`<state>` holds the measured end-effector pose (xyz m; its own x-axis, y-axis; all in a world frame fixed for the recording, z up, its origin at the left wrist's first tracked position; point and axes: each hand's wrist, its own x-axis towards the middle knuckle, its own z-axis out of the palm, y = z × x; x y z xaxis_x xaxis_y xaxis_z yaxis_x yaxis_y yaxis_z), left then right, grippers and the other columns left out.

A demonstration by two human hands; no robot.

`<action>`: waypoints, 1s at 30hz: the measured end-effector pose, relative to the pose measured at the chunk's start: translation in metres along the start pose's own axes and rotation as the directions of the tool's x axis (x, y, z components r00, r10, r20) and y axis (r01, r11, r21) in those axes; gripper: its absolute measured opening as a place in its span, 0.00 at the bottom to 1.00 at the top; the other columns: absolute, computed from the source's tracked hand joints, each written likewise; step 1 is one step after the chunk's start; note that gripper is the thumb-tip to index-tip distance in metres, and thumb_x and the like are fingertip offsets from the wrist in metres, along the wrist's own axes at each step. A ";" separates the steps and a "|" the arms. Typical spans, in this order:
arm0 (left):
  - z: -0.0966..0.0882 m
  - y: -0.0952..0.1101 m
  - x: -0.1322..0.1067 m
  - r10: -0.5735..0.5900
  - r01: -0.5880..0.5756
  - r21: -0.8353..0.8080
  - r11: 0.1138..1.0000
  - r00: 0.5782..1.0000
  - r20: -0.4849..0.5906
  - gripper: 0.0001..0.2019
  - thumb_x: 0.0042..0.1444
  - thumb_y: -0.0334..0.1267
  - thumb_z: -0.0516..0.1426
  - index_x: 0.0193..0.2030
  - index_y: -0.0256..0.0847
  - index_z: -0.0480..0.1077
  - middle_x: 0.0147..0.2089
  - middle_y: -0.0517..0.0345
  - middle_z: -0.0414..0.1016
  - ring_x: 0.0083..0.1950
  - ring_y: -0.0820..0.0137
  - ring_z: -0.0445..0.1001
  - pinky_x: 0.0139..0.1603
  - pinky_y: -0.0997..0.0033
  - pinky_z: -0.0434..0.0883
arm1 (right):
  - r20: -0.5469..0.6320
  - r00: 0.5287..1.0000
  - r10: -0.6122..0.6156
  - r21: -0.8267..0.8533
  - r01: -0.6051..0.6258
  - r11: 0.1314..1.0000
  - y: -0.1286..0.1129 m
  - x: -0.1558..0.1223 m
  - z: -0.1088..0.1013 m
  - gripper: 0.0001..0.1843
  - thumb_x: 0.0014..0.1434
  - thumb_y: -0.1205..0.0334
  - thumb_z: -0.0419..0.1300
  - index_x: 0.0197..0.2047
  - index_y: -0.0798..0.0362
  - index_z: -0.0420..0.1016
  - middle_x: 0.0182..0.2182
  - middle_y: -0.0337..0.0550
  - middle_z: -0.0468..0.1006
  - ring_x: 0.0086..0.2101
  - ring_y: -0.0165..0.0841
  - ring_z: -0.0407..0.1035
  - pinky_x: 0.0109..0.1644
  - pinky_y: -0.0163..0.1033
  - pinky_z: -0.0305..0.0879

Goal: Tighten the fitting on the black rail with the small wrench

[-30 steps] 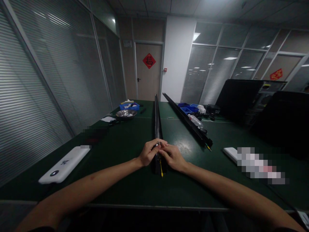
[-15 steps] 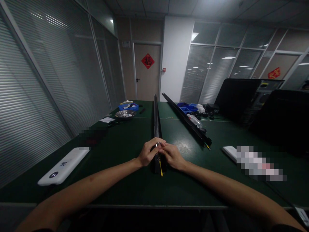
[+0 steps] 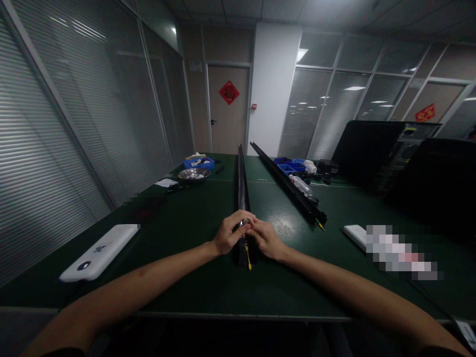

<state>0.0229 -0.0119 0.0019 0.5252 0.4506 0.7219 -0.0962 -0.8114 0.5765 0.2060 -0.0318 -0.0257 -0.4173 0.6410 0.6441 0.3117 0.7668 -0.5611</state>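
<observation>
A long black channel-shaped rail [image 3: 242,183] lies on the green table, pointing away from me. Over its near end my left hand [image 3: 230,233] and my right hand [image 3: 267,240] meet, fingers curled and fingertips together. Between the fingers a small shiny metal part [image 3: 244,222] shows; most of it is hidden, so I cannot name it more exactly. Both hands are closed around it. A yellow wire [image 3: 249,258] with a yellow tip comes out of the rail's near end, just below my hands.
To the right lies a second black rail [image 3: 290,187], slanted, with a yellow-green wire. A plastic bottle [image 3: 301,185] and blue bins [image 3: 293,166] sit beyond it. At left are a metal bowl [image 3: 194,174], a blue basket [image 3: 199,163] and a white device [image 3: 100,254]. Dark monitors [image 3: 366,153] stand right.
The view has shifted very slightly. My hands stay together at the near end of the rail, with hardly any visible movement.
</observation>
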 end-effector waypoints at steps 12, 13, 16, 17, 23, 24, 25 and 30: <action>0.001 0.000 0.001 0.026 -0.026 -0.004 1.000 1.000 0.014 0.12 0.70 0.42 0.53 0.43 0.36 0.73 0.47 0.45 0.75 0.52 0.58 0.74 0.57 0.58 0.70 | 0.034 0.999 0.043 0.020 -0.043 0.999 -0.014 0.002 -0.006 0.19 0.72 0.55 0.52 0.32 0.54 0.71 0.32 0.41 0.71 0.33 0.33 0.66 0.39 0.37 0.63; 0.001 0.001 0.001 0.025 -0.025 -0.005 1.000 1.000 0.014 0.12 0.70 0.41 0.53 0.43 0.36 0.73 0.47 0.45 0.75 0.51 0.59 0.74 0.56 0.58 0.70 | 0.037 0.998 0.046 0.023 -0.047 0.999 -0.015 0.002 -0.007 0.18 0.72 0.55 0.52 0.32 0.55 0.71 0.31 0.41 0.71 0.32 0.33 0.66 0.38 0.37 0.62; 0.001 0.002 0.001 0.024 -0.024 0.000 1.000 1.000 0.013 0.12 0.70 0.41 0.53 0.42 0.36 0.73 0.46 0.46 0.75 0.50 0.59 0.74 0.55 0.59 0.71 | 0.036 0.996 0.083 0.014 -0.084 0.996 -0.015 0.001 -0.006 0.18 0.70 0.54 0.55 0.31 0.55 0.72 0.29 0.39 0.69 0.29 0.31 0.63 0.34 0.35 0.59; 0.001 0.002 0.001 0.025 -0.025 0.005 1.000 1.000 0.014 0.12 0.70 0.41 0.53 0.42 0.36 0.73 0.45 0.46 0.75 0.50 0.59 0.74 0.55 0.59 0.71 | 0.031 0.994 0.101 0.007 -0.101 0.995 -0.014 0.001 -0.005 0.18 0.69 0.53 0.57 0.30 0.55 0.71 0.28 0.38 0.68 0.28 0.30 0.62 0.32 0.35 0.58; 0.000 0.003 0.001 0.030 -0.031 0.033 0.999 0.999 0.023 0.12 0.70 0.42 0.53 0.42 0.36 0.73 0.46 0.46 0.76 0.49 0.60 0.74 0.54 0.59 0.71 | 0.012 0.990 0.141 0.005 -0.141 0.990 -0.008 -0.001 0.001 0.19 0.68 0.54 0.58 0.28 0.56 0.72 0.23 0.35 0.64 0.24 0.27 0.59 0.28 0.33 0.55; 0.000 0.002 0.001 0.031 -0.032 0.032 0.999 0.999 0.025 0.12 0.70 0.42 0.54 0.42 0.36 0.73 0.46 0.46 0.76 0.49 0.60 0.74 0.55 0.59 0.71 | 0.012 0.990 0.141 0.001 -0.141 0.990 -0.008 -0.001 0.001 0.19 0.68 0.54 0.58 0.28 0.56 0.72 0.23 0.34 0.64 0.24 0.27 0.59 0.28 0.33 0.54; -0.001 0.002 0.001 0.033 -0.033 0.031 0.999 0.999 0.027 0.11 0.70 0.41 0.54 0.42 0.36 0.73 0.46 0.46 0.76 0.49 0.60 0.74 0.55 0.58 0.71 | 0.009 0.990 0.139 -0.007 -0.139 0.990 -0.008 -0.001 0.001 0.19 0.68 0.54 0.58 0.28 0.56 0.72 0.23 0.34 0.65 0.24 0.27 0.59 0.28 0.33 0.54; 0.000 0.002 0.001 0.039 -0.039 0.023 0.999 0.999 0.021 0.10 0.69 0.40 0.54 0.44 0.36 0.74 0.46 0.46 0.76 0.50 0.60 0.74 0.55 0.59 0.71 | 0.003 0.996 0.089 -0.078 -0.088 0.993 -0.010 -0.001 0.002 0.18 0.70 0.57 0.55 0.28 0.55 0.71 0.23 0.35 0.67 0.24 0.28 0.60 0.30 0.34 0.56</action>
<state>0.0234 -0.0134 0.0034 0.5383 0.4109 0.7358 -0.0971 -0.8370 0.5385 0.2021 -0.0404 -0.0220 -0.3909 0.7065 0.5899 0.4130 0.7074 -0.5736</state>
